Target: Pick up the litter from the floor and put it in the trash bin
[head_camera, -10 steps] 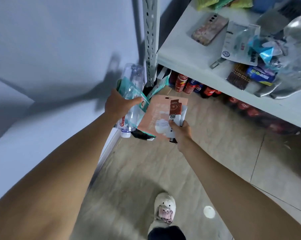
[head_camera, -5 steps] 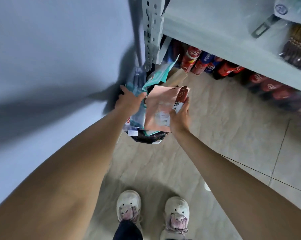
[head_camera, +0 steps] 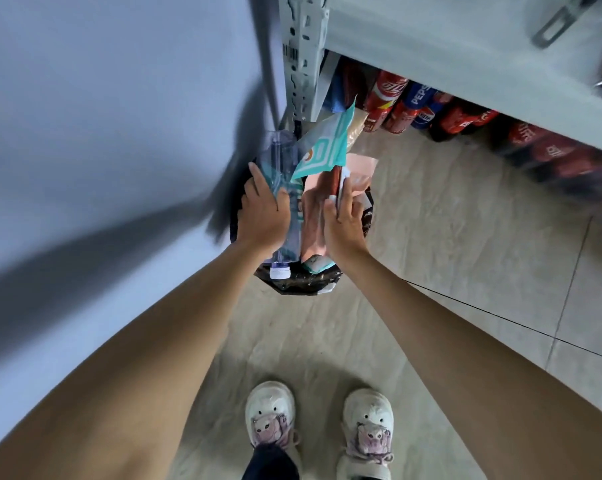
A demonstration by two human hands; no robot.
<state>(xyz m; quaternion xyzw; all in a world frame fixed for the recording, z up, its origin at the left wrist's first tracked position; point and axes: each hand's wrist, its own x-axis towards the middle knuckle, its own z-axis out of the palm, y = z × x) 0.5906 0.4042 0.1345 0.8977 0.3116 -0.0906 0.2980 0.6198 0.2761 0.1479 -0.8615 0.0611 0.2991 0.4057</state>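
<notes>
Pale tiled floor (head_camera: pixel 431 258) meets a light grey wall (head_camera: pixel 102 116) at the left, and a grey metal shelving unit (head_camera: pixel 448 60) spans the upper right, with red and blue soft-drink cans (head_camera: pixel 406 105) stored beneath its lowest shelf. Between wall and shelf post stands the small round trash bin lined with a black plastic bag (head_camera: pixel 303 284), directly ahead of the person's 2 white shoes (head_camera: pixel 270 410).

Progress, as a judgement: the collecting step appears finished and the deposit step is under way. No loose litter is visible on the stretch of floor shown, though the view covers only part of the room. Both hands are over the bin's mouth and neither has let go.

The left hand (head_camera: pixel 263 216) is wrapped around a clear plastic water bottle with a white cap (head_camera: pixel 282 230), held cap-down over the bin, together with a teal-and-white foil wrapper (head_camera: pixel 323 147) that sticks up behind it. The right hand (head_camera: pixel 344 226) grasps a crumpled salmon-pink paper packet (head_camera: pixel 315 220) with its fingers curled over the upper edge; the packet's lower end sits at the bin's mouth.

Bin contents: the liner rim is visible, and a pale teal-edged scrap (head_camera: pixel 315 264) lies at the mouth; anything deeper is hidden by the hands and the held litter. Remaining: release of all 3 items into the bin.
</notes>
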